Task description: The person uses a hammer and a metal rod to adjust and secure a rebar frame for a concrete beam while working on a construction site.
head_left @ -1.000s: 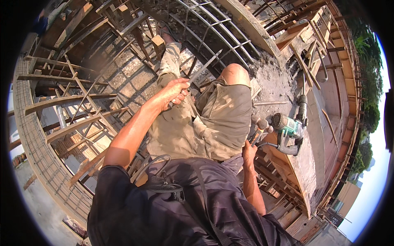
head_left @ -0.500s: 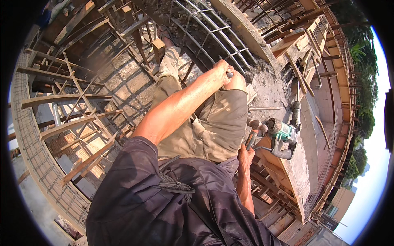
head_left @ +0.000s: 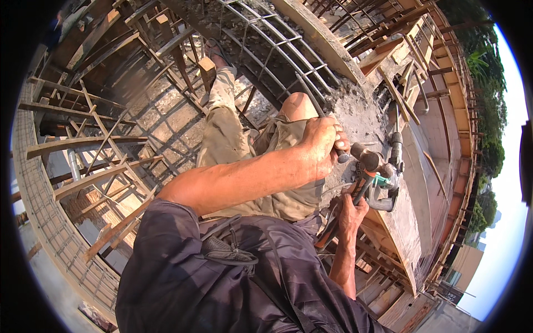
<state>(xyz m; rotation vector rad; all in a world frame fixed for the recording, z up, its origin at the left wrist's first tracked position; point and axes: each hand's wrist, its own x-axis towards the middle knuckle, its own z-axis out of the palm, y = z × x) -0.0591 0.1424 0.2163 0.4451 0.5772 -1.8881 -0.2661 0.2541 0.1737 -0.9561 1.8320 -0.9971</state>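
My left hand (head_left: 323, 137) is closed around a dark metal chisel (head_left: 311, 95), near my bent knee. The chisel slants from the rebar down to its blunt end, which sticks out below my fist. My right hand (head_left: 353, 213) grips the handle of a hammer (head_left: 372, 160) with an orange and black grip. The hammer's head stands just beside the chisel's blunt end, with a small gap between them. Behind the hammer, a teal and grey power hammer drill (head_left: 396, 147) rests on the rough concrete (head_left: 363, 117), partly hidden.
A rebar grid (head_left: 277, 36) runs along a trench beyond my knee, edged by a concrete-smeared board (head_left: 319, 33). Loose timber offcuts (head_left: 397, 91) lie on the right. Timber props (head_left: 89, 139) and open formwork drop away on the left. A curved rebar-topped beam (head_left: 47, 211) borders the far left.
My left hand has moved right and nearer with the chisel. The hammer has risen in my right hand, its head now close to the chisel's end. My view has shifted slightly.
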